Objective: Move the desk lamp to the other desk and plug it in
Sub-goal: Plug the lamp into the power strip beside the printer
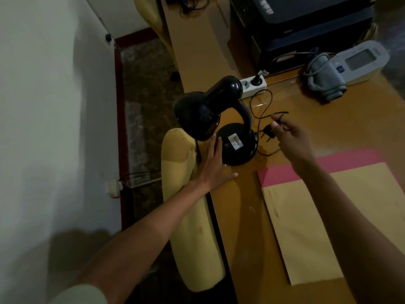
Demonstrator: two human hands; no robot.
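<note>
Nearest on the wooden bench (236, 200) lie one tan envelope (317, 220) and one pink sheet (317, 165) under it. Beyond them, the left hand (213, 165) lies flat and open, fingers touching the round base of the single black desk lamp (232, 128), which stands on the bench near its left edge. The right hand (291, 134) has its grip closed on the lamp's cord (263, 102) beside the two-pin plug (267, 131). Farther back sit one white power strip (254, 84), one blood pressure monitor (359, 62) and one dark printer (306, 25).
</note>
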